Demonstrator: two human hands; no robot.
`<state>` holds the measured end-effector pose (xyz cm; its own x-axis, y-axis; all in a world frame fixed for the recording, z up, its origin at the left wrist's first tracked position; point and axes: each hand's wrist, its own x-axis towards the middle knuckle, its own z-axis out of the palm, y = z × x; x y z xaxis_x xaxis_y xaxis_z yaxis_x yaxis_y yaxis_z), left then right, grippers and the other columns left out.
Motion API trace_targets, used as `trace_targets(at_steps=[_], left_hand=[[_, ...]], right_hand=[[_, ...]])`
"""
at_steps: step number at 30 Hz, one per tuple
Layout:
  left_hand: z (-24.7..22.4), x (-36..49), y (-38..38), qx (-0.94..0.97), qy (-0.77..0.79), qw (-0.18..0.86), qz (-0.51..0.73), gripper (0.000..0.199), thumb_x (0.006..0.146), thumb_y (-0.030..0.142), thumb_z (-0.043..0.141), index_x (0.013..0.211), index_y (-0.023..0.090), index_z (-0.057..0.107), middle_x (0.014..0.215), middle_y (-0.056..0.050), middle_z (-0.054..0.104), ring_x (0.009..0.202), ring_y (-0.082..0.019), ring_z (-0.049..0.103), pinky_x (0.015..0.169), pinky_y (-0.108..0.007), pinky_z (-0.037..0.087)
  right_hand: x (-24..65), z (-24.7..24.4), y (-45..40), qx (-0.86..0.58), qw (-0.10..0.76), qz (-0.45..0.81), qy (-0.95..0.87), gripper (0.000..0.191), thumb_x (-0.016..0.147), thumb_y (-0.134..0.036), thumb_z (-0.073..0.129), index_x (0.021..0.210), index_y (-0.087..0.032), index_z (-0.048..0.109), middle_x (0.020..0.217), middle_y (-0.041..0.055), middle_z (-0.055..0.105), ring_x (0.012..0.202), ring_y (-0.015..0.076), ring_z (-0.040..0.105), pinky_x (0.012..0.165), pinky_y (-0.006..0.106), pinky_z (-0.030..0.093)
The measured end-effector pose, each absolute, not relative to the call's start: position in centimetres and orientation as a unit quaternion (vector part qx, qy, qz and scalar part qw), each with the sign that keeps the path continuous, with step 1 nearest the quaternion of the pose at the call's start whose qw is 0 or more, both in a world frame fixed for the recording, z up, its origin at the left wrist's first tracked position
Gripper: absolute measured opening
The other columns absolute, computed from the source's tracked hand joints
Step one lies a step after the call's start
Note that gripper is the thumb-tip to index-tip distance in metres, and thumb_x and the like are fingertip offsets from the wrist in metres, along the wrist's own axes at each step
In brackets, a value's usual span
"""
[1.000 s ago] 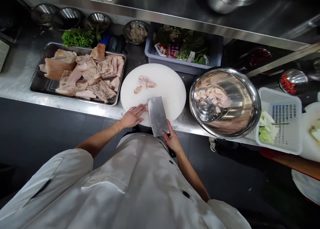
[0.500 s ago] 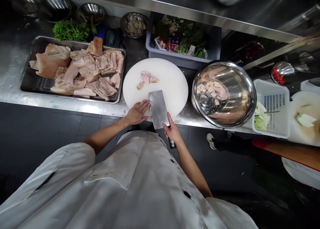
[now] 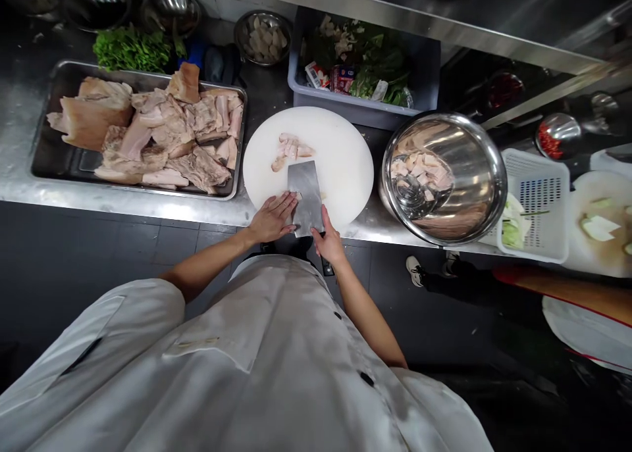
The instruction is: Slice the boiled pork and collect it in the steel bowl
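A round white cutting board (image 3: 345,156) lies at the counter's front edge, with a few pieces of meat (image 3: 290,148) on its upper left. My right hand (image 3: 328,243) is closed on the handle of a cleaver (image 3: 305,192), whose broad blade rests over the board's lower middle. My left hand (image 3: 273,219) lies at the board's lower left edge, fingers stretched out and their tips beside the blade. A small pale bit shows at those fingertips; whether the hand touches it is unclear.
A metal tray (image 3: 42,143) of large meat pieces stands left. Right are a steel bowl (image 3: 474,175) with cut meat and a white basket (image 3: 557,208). Behind the board sits a grey bin (image 3: 345,101) of greens and packets. A person's shoes (image 3: 415,271) show at lower right.
My right hand and the cleaver have moved left and slightly up, bringing the blade close against my left fingers. The whole view has shifted slightly.
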<state>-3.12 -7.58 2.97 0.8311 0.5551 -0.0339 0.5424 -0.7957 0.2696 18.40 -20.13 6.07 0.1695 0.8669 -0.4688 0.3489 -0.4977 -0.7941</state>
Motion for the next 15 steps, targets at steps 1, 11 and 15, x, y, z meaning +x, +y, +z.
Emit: trace_targets(at_steps=[1,11,15], left_hand=[[3.0,-3.1,-7.6,0.947,0.29,0.133,0.029,0.077,0.104,0.052,0.045,0.165,0.01,0.027,0.171,-0.017,0.027,0.16,-0.034,0.025,0.126,-0.054,0.027],[3.2,0.1,-5.3,0.918,0.362,0.127,0.097,0.025,0.102,0.024,0.049,0.116,0.019,0.069,0.11,-0.013,0.071,0.106,-0.03,0.062,0.09,-0.046,0.049],[3.4,-0.2,-6.2,0.931,0.314,0.155,0.106,0.017,0.095,0.022,0.057,0.109,0.019,0.067,0.111,-0.012,0.066,0.103,-0.029,0.059,0.089,-0.044,0.05]], right_hand=[[18.1,5.9,-19.9,-0.719,0.265,0.476,-0.431,0.084,0.098,-0.038,0.054,0.171,-0.019,0.017,0.051,-0.009,0.055,0.038,0.0159,0.053,0.053,0.028,0.053],[22.4,6.9,-26.7,-0.698,0.158,0.505,-0.483,0.082,0.1,-0.041,0.054,0.171,-0.024,0.017,0.057,-0.0089,0.062,0.039,0.0183,0.059,0.065,0.033,0.058],[21.2,7.5,-25.2,-0.711,0.139,0.429,-0.539,0.078,0.101,-0.035,0.052,0.171,-0.023,0.02,0.09,0.0039,0.079,0.059,0.0235,0.069,0.077,0.038,0.058]])
